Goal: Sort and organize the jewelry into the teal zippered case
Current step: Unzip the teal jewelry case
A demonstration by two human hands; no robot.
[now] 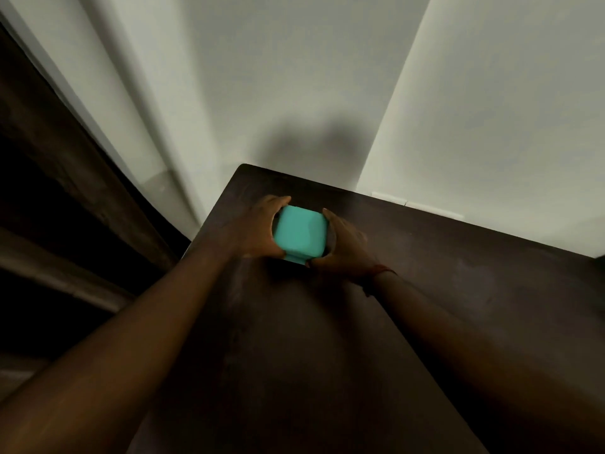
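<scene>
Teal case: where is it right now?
In the head view the teal case sits near the far left corner of the dark table, gripped between the left hand and right hand.

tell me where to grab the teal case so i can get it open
Grip the teal case by its two opposite side walls, one hand from each side, as the left hand and right hand do now. That probably leaves the small tab on its near edge free to pull.

dark wooden table (425,290), white walls (294,77), dark curtain (49,142), dim light
</scene>
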